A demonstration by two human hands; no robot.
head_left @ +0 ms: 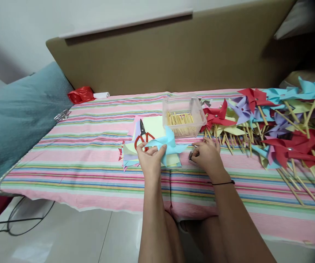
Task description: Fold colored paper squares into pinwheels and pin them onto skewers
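Blue pinwheel (pixel 170 140), held in our left hand (pixel 150 157), over the paper stack (pixel 154 125).
At far left, we see a red bag (pixel 80 95) on the striped cloth (pixel 78 155). Next, scissors (pixel 142 128) lie on the stack. Our left thumb and fingers pinch the pinwheel near the clear box (pixel 200 116), which contains sticks (pixel 181 119). Our right hand (pixel 209 155), just beside the pinwheel, has its fingers curled at a small dark part (pixel 190 155); we cannot tell whether they grip it. At right, we see many mounted pinwheels (pixel 289 148) massed together.
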